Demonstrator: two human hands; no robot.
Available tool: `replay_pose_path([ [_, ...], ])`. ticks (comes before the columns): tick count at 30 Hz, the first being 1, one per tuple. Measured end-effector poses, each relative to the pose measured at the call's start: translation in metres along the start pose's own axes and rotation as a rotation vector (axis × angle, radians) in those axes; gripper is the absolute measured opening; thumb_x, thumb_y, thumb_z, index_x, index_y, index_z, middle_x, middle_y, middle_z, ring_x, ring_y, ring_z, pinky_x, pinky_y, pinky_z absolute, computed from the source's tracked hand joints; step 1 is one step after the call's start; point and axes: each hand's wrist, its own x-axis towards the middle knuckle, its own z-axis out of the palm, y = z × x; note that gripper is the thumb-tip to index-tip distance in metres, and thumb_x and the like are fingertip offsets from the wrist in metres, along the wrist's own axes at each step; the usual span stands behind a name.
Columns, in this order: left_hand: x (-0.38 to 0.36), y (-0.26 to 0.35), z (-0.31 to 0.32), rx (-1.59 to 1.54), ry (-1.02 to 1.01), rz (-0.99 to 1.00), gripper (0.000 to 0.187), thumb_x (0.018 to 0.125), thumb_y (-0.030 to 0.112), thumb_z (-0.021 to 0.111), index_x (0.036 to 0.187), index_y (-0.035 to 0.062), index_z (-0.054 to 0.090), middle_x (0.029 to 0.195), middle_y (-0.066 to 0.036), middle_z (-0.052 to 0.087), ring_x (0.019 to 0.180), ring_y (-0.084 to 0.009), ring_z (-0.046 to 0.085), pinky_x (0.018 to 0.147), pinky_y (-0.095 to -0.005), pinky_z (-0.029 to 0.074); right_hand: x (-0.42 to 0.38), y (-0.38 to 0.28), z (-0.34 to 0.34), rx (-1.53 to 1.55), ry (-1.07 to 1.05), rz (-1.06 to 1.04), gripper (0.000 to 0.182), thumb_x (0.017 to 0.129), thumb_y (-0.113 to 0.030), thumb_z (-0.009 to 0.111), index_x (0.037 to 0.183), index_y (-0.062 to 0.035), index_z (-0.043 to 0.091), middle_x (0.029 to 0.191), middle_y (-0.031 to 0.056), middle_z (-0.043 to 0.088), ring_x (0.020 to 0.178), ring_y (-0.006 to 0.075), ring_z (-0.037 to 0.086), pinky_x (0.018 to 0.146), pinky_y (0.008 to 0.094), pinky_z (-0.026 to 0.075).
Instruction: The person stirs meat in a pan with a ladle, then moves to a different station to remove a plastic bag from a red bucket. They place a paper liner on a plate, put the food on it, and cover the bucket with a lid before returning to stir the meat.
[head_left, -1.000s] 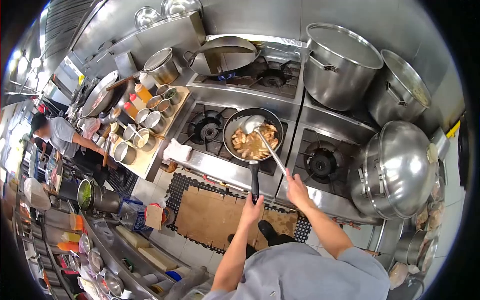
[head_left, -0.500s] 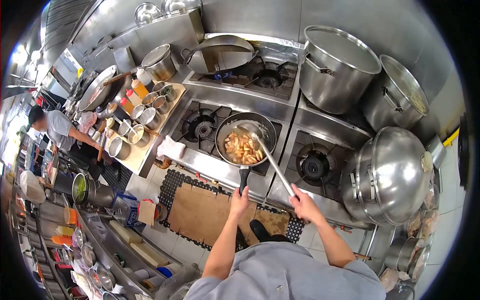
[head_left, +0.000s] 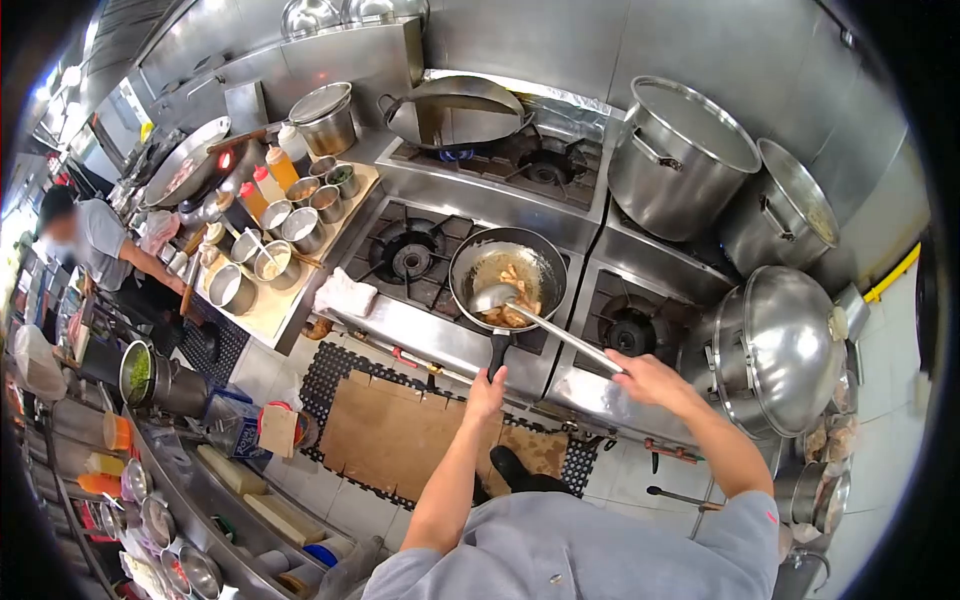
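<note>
A dark frying pan (head_left: 540,254) rests over the front burner. My left hand (head_left: 487,391) is wrapped round its black handle (head_left: 499,352). Browned food pieces (head_left: 515,312) lie in the lower middle of the pan, partly covered by the bowl of a metal ladle (head_left: 565,337). The ladle's long handle runs down to the right into my right hand (head_left: 648,378), whose fingers are closed on its end.
A wok (head_left: 457,112) sits on the back burner. Tall stockpots (head_left: 680,165) and a domed steel lid (head_left: 795,350) stand at the right. Sauce bottles (head_left: 283,168) and metal containers (head_left: 303,228) fill the board at left. A co-worker (head_left: 105,240) stands far left.
My right hand has moved right and up, and the ladle lies at a flatter slant with its bowl lower left. The food is bunched in a smaller area. The view has shifted slightly.
</note>
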Motion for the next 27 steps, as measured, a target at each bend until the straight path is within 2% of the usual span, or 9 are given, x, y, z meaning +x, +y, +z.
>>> replay_pose_path([
  [4, 0.002, -0.010, -0.005, 0.005, -0.019, -0.017, 0.055, 0.086, 0.049, 0.052, 0.098, -0.0049, 0.051, 0.074, -0.015, 0.062, 0.067, -0.0293, 0.061, 0.063, -0.0393, 0.048, -0.053, -0.022, -0.017, -0.039, 0.099, 0.021, 0.049, 0.086, -0.020, 0.055, 0.133, -0.0128, 0.041, 0.080, 0.0230, 0.060, 0.071, 0.0390, 0.058, 0.065, 0.0417, 0.045],
  [8, -0.018, -0.046, 0.012, 0.108, 0.106, 0.217, 0.053, 0.086, 0.047, 0.051, 0.104, -0.0031, 0.052, 0.087, -0.025, 0.062, 0.089, -0.0384, 0.060, 0.075, -0.0429, 0.046, -0.083, -0.046, -0.036, 0.011, 0.185, 0.073, 0.051, 0.085, -0.020, 0.058, 0.133, -0.0153, 0.041, 0.081, 0.0222, 0.060, 0.069, 0.0370, 0.057, 0.066, 0.0369, 0.045],
  [10, -0.020, -0.033, 0.011, 0.156, 0.118, 0.180, 0.053, 0.087, 0.047, 0.050, 0.105, -0.0026, 0.052, 0.093, -0.028, 0.060, 0.096, -0.0412, 0.057, 0.080, -0.0442, 0.044, -0.091, -0.050, -0.037, 0.063, 0.149, 0.114, 0.052, 0.085, -0.020, 0.058, 0.134, -0.0162, 0.040, 0.078, 0.0219, 0.059, 0.065, 0.0354, 0.055, 0.065, 0.0363, 0.045],
  [12, 0.000, -0.012, 0.005, 0.113, 0.131, 0.153, 0.049, 0.087, 0.043, 0.052, 0.106, -0.0019, 0.053, 0.095, -0.029, 0.060, 0.095, -0.0423, 0.056, 0.081, -0.0446, 0.044, -0.086, -0.031, -0.026, 0.079, 0.234, -0.059, 0.053, 0.085, -0.020, 0.058, 0.134, -0.0168, 0.040, 0.075, 0.0212, 0.057, 0.061, 0.0324, 0.053, 0.063, 0.0355, 0.044],
  [15, -0.002, -0.028, 0.021, 0.137, 0.163, 0.184, 0.047, 0.087, 0.041, 0.052, 0.108, -0.0012, 0.050, 0.095, -0.029, 0.059, 0.094, -0.0441, 0.056, 0.079, -0.0458, 0.044, -0.089, -0.055, -0.048, 0.117, -0.084, 0.261, 0.051, 0.086, -0.021, 0.057, 0.134, -0.0149, 0.041, 0.087, 0.0253, 0.060, 0.075, 0.0354, 0.059, 0.072, 0.0357, 0.045],
  [21, -0.010, 0.008, 0.026, 0.172, 0.129, 0.190, 0.045, 0.088, 0.041, 0.051, 0.103, -0.0015, 0.048, 0.083, -0.025, 0.060, 0.081, -0.0411, 0.059, 0.070, -0.0443, 0.045, -0.067, -0.024, -0.045, 0.084, -0.104, 0.161, 0.050, 0.087, -0.023, 0.054, 0.134, -0.0103, 0.039, 0.083, 0.0243, 0.060, 0.073, 0.0386, 0.058, 0.070, 0.0412, 0.045],
  [22, -0.003, 0.003, 0.029, 0.182, 0.129, 0.192, 0.045, 0.088, 0.041, 0.051, 0.103, -0.0015, 0.048, 0.083, -0.025, 0.060, 0.081, -0.0411, 0.059, 0.070, -0.0443, 0.045, -0.053, -0.011, -0.040, 0.024, -0.051, 0.029, 0.050, 0.088, -0.019, 0.050, 0.134, -0.0073, 0.037, 0.082, 0.0247, 0.061, 0.076, 0.0399, 0.059, 0.072, 0.0452, 0.045],
  [24, 0.011, -0.009, 0.034, 0.124, 0.129, 0.138, 0.045, 0.088, 0.041, 0.051, 0.103, -0.0016, 0.049, 0.079, -0.023, 0.061, 0.076, -0.0379, 0.060, 0.066, -0.0425, 0.046, -0.033, -0.008, -0.037, 0.029, -0.050, 0.135, 0.049, 0.088, -0.019, 0.050, 0.134, -0.0083, 0.037, 0.082, 0.0256, 0.060, 0.077, 0.0405, 0.059, 0.073, 0.0462, 0.045],
  [27, -0.004, 0.007, 0.037, 0.065, 0.068, 0.110, 0.043, 0.089, 0.039, 0.052, 0.107, 0.0005, 0.046, 0.072, -0.013, 0.058, 0.060, -0.0246, 0.058, 0.054, -0.0362, 0.045, -0.009, 0.026, 0.001, 0.035, 0.067, 0.040, 0.049, 0.088, -0.019, 0.050, 0.134, -0.0100, 0.037, 0.081, 0.0260, 0.060, 0.076, 0.0410, 0.058, 0.072, 0.0466, 0.045],
])
